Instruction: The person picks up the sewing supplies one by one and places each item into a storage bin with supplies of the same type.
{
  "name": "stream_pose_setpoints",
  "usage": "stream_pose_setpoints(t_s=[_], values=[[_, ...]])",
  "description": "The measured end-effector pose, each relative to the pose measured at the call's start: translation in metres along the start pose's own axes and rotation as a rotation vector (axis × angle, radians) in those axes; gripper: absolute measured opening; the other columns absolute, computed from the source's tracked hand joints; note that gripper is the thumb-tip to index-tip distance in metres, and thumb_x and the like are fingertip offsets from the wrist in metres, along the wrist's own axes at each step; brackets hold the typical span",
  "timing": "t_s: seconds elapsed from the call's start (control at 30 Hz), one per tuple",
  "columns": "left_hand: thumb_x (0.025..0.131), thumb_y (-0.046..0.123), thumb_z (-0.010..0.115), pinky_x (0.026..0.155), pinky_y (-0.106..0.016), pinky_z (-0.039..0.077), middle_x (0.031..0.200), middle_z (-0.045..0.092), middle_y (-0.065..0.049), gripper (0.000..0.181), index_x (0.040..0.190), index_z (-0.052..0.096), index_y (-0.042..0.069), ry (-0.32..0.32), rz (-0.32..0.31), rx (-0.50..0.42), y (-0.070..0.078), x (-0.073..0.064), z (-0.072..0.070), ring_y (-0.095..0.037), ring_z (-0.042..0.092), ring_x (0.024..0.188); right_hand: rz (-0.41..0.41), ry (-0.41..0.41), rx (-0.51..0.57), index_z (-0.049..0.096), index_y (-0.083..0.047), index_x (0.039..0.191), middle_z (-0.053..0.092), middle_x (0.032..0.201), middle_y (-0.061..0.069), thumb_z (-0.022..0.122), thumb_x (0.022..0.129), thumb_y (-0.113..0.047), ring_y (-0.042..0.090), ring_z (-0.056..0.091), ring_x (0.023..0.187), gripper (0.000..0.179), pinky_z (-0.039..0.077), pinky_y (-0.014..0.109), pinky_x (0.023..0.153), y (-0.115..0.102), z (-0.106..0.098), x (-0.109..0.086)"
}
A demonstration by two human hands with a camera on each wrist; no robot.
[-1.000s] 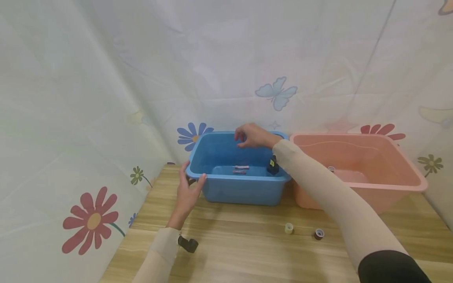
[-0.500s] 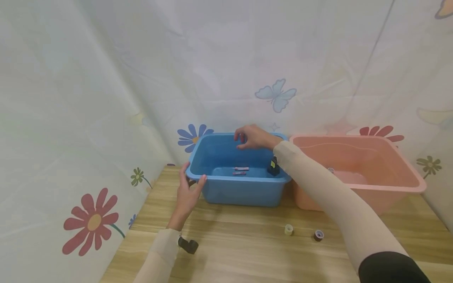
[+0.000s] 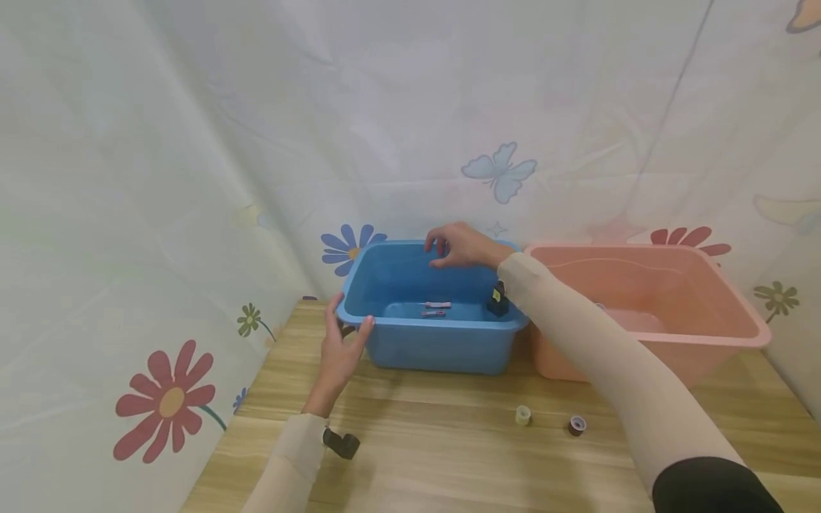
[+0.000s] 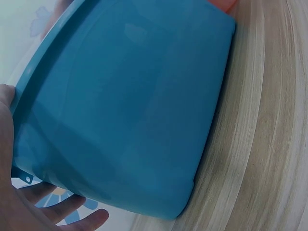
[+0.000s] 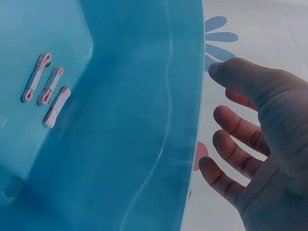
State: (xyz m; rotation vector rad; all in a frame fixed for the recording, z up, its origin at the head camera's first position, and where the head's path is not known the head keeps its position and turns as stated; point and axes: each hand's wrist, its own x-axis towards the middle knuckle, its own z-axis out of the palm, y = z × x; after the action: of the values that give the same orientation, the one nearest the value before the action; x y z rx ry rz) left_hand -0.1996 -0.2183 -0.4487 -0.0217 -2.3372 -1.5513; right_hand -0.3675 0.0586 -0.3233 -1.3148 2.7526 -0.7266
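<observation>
My left hand [image 3: 340, 360] holds the near left corner of a blue tub [image 3: 442, 349]. Its thumb lies at the front rim and the other fingers spread along the side wall, as the left wrist view shows too. Over the tub's back part hovers my right hand [image 3: 465, 246], fingers loosely bent with nothing between them. The right wrist view shows this hand [image 5: 269, 130] beside the tub's rim. Three flat folded strips, white with pinkish looped ends and resembling folded tape measures [image 5: 52, 86], lie side by side on the tub floor.
A pink tub [image 3: 680, 349] stands right of the blue one, a small roll inside partly hidden by the right sleeve. On the wooden table [image 3: 436, 442] in front are a pale yellow roll [image 3: 522, 415] and a dark brown roll [image 3: 576, 426]. A floral curtain [image 3: 385, 107] hangs behind.
</observation>
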Motion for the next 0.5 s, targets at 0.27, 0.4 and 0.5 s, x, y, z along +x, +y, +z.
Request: stream_pose_setpoints(t_s=[0.27, 0.4, 0.5], values=[[0.096, 0.054, 0.067, 0.103, -0.061, 0.047, 0.161, 0.037, -0.011, 0.082, 0.160, 0.018, 0.035, -0.002, -0.031, 0.011, -0.0003, -0.0003, -0.0016, -0.039, 0.051, 0.133, 0.026, 0.002, 0.000, 0.068, -0.013, 0.120, 0.069, 0.102, 0.013, 0.077, 0.093, -0.024, 0.023, 0.062, 0.087, 0.031, 0.055, 0.037, 0.080, -0.0016, -0.0036, -0.0033], [0.097, 0.053, 0.066, 0.103, -0.059, 0.048, 0.162, 0.037, -0.010, 0.081, 0.160, 0.017, 0.036, -0.002, -0.044, 0.026, 0.0012, -0.0002, -0.0007, -0.037, 0.051, 0.133, 0.047, -0.005, 0.014, 0.066, -0.016, 0.125, 0.069, 0.107, 0.010, 0.076, 0.094, -0.027, 0.026, 0.065, 0.095, 0.035, 0.057, 0.035, 0.085, -0.0018, -0.0071, -0.0062], [0.098, 0.052, 0.065, 0.104, -0.059, 0.047, 0.161, 0.037, -0.010, 0.081, 0.161, 0.016, 0.034, -0.002, -0.044, 0.037, 0.0035, -0.0006, -0.0001, -0.037, 0.051, 0.133, 0.044, -0.008, 0.028, 0.064, -0.016, 0.128, 0.069, 0.111, 0.010, 0.076, 0.094, -0.028, 0.029, 0.066, 0.102, 0.038, 0.058, 0.035, 0.087, -0.0020, -0.0098, -0.0088]])
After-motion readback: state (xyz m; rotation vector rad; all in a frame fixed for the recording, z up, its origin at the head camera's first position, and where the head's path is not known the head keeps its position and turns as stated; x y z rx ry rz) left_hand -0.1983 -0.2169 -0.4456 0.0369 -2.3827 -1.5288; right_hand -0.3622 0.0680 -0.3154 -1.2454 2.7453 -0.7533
